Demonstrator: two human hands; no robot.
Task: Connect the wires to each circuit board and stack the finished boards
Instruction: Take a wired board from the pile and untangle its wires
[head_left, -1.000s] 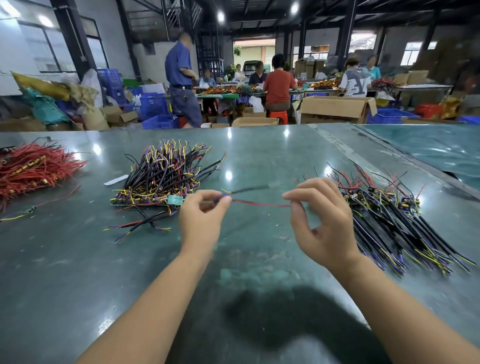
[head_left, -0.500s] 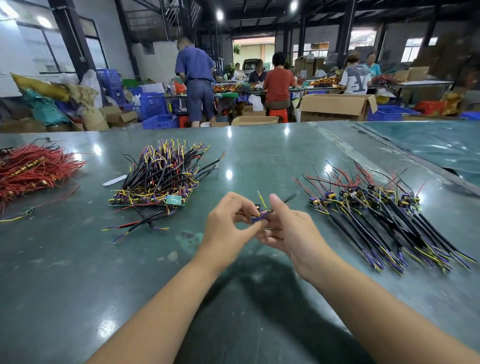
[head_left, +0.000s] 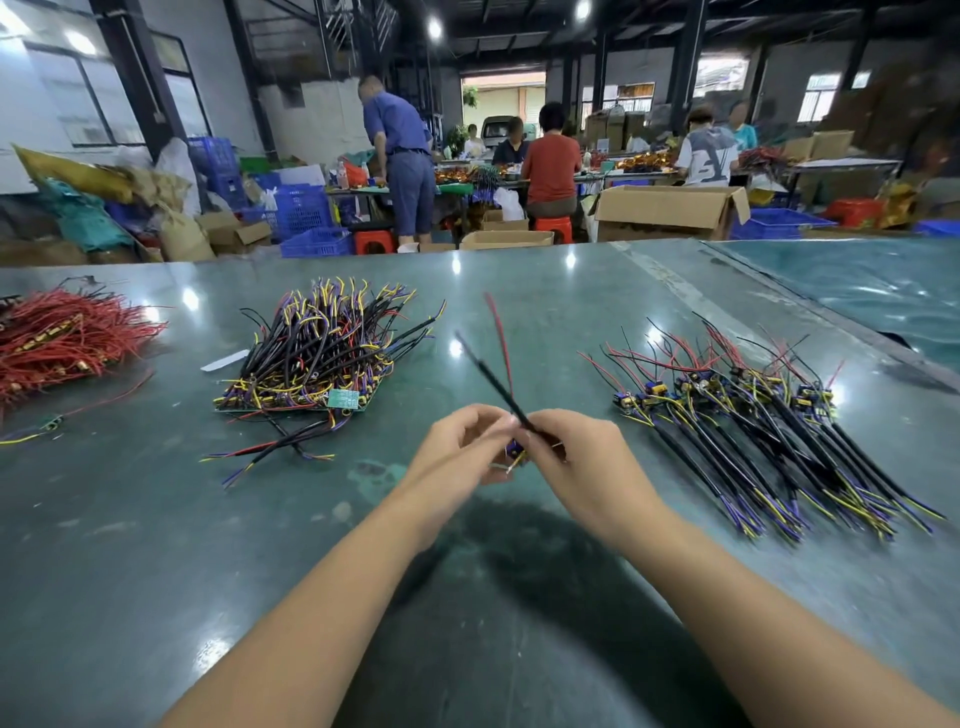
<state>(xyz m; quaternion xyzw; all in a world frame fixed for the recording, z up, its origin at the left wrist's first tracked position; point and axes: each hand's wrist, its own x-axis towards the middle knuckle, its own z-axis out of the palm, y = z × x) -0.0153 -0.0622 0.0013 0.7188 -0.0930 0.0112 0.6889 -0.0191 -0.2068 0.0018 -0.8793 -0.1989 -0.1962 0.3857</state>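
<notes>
Glossy green table (head_left: 156, 545) reflects lamps; cardboard box (head_left: 670, 210) looks matt.

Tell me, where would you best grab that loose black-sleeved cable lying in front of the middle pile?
Probably the thick black sleeve in the middle of the loose black-sleeved cable, pinched from above: it lies flat on the green tabletop, and its thin coloured ends splay apart. Both hands are busy now.
</notes>
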